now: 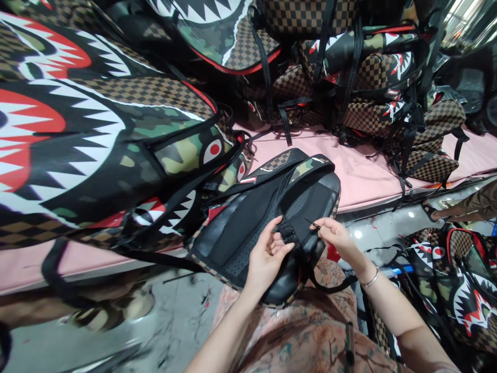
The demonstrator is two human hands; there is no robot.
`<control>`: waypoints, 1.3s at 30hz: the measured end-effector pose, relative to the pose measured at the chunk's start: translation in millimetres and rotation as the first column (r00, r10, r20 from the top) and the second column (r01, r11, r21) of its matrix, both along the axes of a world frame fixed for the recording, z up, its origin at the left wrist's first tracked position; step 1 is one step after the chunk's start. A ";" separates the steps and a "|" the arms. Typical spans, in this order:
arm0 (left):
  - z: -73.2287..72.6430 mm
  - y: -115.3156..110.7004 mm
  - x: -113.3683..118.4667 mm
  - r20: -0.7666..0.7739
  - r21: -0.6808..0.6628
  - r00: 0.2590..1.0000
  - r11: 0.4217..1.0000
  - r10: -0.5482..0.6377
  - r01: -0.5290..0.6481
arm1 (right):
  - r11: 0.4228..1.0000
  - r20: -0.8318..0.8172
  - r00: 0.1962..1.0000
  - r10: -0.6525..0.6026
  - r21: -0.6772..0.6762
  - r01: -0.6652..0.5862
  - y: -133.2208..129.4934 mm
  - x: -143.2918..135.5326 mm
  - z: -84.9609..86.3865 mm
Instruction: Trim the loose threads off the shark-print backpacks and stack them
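A backpack (240,233) lies with its black padded back facing up, across the pink table edge and the person's lap. My left hand (268,251) is over its lower part, thumb and fingers curled round a black strap buckle (288,233). To the right, my right hand (333,234) pinches a small thin dark pointed tool (312,224), its exact kind unclear, just above the backpack. A shoulder strap (306,170) with a camouflage patch arches over the upper part of the bag.
Large shark-mouth backpacks (143,150) are piled at the left, and more checkered bags (368,114) stand along the pink table (330,160). Further bags (454,280) lie at the lower right. Other people's feet (116,311) show at the lower left and right.
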State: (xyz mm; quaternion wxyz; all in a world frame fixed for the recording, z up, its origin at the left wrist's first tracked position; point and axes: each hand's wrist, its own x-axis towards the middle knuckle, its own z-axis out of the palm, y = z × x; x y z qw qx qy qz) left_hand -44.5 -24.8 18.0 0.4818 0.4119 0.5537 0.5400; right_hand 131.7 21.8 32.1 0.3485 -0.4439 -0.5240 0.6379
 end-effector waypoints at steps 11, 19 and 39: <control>-14.4 -5.3 -13.3 -0.568 0.253 0.790 0.962 0.233 -0.102 | 0.988 0.095 0.985 -0.143 0.064 0.138 -40.2 -50.5 -49.1; -12.3 -4.9 -26.4 -0.694 0.066 0.709 0.970 -0.125 0.235 | 0.957 0.168 0.976 -0.142 0.275 0.092 -43.1 -51.3 -48.3; 5.1 -0.2 -11.0 0.477 -0.386 0.876 0.878 -0.072 0.282 | 0.972 0.041 0.974 -0.224 -0.061 0.226 -49.6 -38.4 -41.0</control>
